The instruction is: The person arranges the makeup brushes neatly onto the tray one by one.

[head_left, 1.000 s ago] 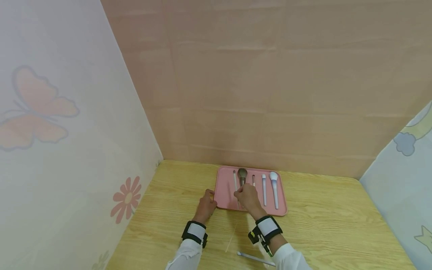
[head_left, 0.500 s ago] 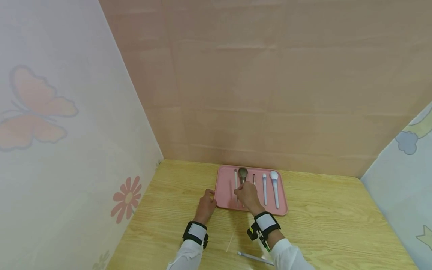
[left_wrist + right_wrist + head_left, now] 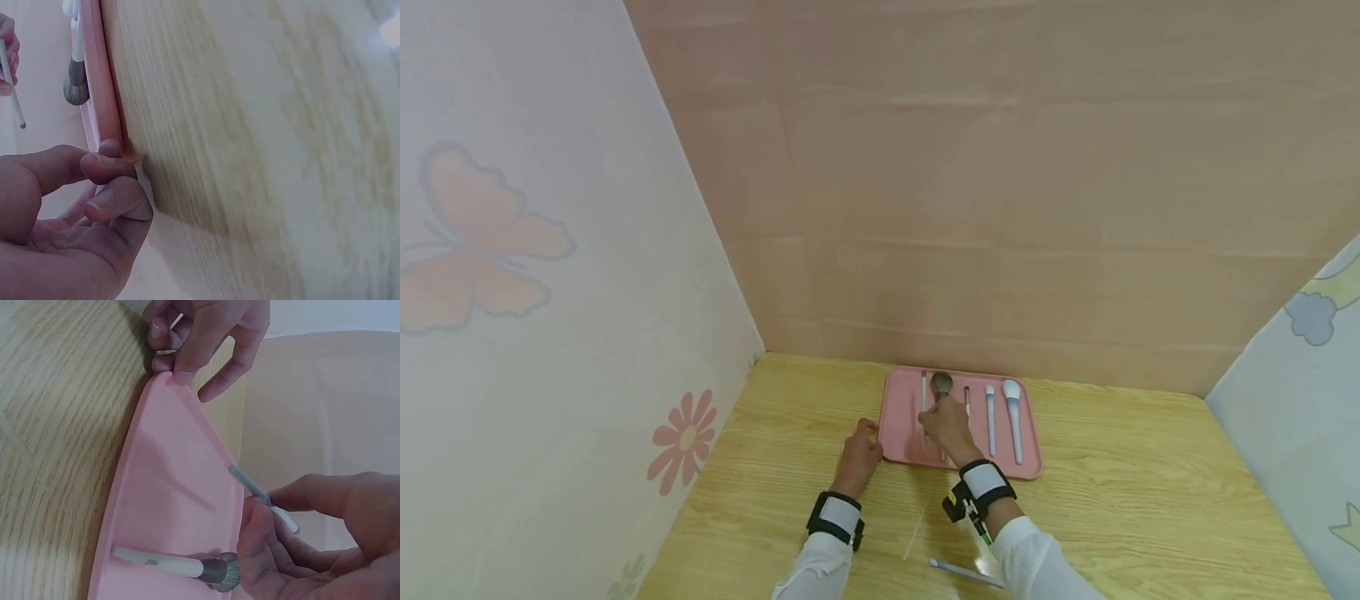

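Note:
My right hand [image 3: 947,427] pinches a slim pale makeup brush [image 3: 250,482] between thumb and fingertips, held above the pink tray [image 3: 897,437]. In the head view that brush lies roughly front to back over the tray's left part. Beside it, partly covered by the hand, lies a fluffy dark-haired brush [image 3: 942,382] with a light handle. My left hand [image 3: 857,457], fingers bent, holds the tray's near left corner; the right wrist view shows its fingertips on the rim.
Farther right on the tray lie a small dark-tipped brush [image 3: 967,398], a narrow white brush [image 3: 990,421] and a larger white-haired brush [image 3: 1015,425]. Another brush [image 3: 964,572] lies on the wooden table [image 3: 1120,483] by the right forearm. Walls rise behind and at both sides.
My right hand has shifted slightly toward the back of the tray, carrying the slim brush along. The left hand stays at the corner.

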The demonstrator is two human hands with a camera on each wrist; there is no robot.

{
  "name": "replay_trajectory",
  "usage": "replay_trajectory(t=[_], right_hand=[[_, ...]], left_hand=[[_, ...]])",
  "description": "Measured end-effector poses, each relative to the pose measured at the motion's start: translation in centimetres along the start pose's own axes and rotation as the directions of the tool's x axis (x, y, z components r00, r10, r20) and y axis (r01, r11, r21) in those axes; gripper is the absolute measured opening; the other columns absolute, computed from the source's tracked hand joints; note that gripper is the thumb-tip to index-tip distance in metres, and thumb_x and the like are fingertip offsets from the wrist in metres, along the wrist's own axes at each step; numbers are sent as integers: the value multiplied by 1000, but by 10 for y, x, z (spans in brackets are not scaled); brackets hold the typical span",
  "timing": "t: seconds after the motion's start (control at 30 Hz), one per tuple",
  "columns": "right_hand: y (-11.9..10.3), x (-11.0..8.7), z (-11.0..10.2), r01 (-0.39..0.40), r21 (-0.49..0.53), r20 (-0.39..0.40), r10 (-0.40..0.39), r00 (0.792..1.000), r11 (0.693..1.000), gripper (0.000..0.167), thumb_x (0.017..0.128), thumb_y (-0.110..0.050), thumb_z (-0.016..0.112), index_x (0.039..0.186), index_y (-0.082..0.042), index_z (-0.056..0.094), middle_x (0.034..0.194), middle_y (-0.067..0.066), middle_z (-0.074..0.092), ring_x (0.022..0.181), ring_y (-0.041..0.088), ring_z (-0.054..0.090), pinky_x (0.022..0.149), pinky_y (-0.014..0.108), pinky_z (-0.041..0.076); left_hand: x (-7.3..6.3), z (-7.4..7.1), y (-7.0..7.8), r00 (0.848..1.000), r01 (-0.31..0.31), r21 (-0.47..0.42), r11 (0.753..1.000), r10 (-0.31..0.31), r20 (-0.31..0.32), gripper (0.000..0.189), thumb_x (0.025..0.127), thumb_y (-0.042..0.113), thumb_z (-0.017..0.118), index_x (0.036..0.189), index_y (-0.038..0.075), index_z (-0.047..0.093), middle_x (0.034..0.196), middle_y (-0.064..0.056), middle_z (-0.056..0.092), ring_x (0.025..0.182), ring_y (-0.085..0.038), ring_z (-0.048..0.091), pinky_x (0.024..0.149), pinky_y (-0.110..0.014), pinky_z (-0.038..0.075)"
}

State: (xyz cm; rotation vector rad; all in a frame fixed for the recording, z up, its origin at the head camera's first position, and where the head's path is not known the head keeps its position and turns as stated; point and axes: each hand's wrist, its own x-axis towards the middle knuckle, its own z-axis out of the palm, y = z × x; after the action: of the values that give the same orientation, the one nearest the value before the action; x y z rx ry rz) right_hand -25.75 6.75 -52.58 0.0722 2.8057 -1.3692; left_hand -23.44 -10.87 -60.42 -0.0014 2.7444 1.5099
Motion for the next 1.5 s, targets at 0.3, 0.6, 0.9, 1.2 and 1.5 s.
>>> replay_trajectory(t=[0.3, 0.6, 0.9, 1.2, 1.5], right_hand=[[4, 9, 3, -14, 0, -15, 14, 1000, 1000, 25, 84, -6, 64, 64, 6, 72, 53, 9, 66, 44, 15, 59, 45, 25, 39], [10, 16, 9, -56, -83, -27, 54, 998, 995, 23, 84, -8, 67, 63, 2, 70, 51, 7, 64, 46, 16, 60, 46, 26, 40], [7, 24, 25, -36, -122, -53, 29, 998, 992, 29, 80, -4, 67, 51, -2, 61, 46, 4, 57, 43, 15, 55, 44, 25, 37], [7, 31, 32, -39, -158, -82, 26, 996, 987, 19, 78, -2, 68, 60, 2, 65, 57, 12, 64, 51, 21, 59, 47, 28, 42], [11, 39, 34, -55, -238, -97, 32, 995, 970, 18, 79, -4, 67, 62, 0, 62, 64, 13, 64, 58, 20, 57, 54, 34, 47]], left_hand=[[1, 1, 3, 1000, 16, -13, 1000, -16, 17, 30, 92, 1, 56, 121, 0, 53, 69, -4, 57, 57, -13, 46, 53, -27, 36], [1, 3, 4, 999, 23, -20, 1000, -22, 32, 30, 92, 0, 56, 122, 0, 53, 69, -4, 55, 57, -14, 46, 53, -28, 36], [-2, -2, -2, 999, 25, -31, 999, -24, 20, 30, 91, 0, 56, 121, -1, 52, 69, -3, 55, 57, -13, 45, 53, -27, 36], [0, -2, -8, 1000, 1, -48, 999, 1, 29, 30, 91, 1, 55, 121, 0, 52, 68, -3, 54, 56, -13, 45, 52, -27, 36], [1, 1, -2, 999, 10, -44, 999, -8, 45, 32, 92, 2, 55, 123, 0, 52, 67, -2, 53, 56, -12, 44, 52, -26, 35]])
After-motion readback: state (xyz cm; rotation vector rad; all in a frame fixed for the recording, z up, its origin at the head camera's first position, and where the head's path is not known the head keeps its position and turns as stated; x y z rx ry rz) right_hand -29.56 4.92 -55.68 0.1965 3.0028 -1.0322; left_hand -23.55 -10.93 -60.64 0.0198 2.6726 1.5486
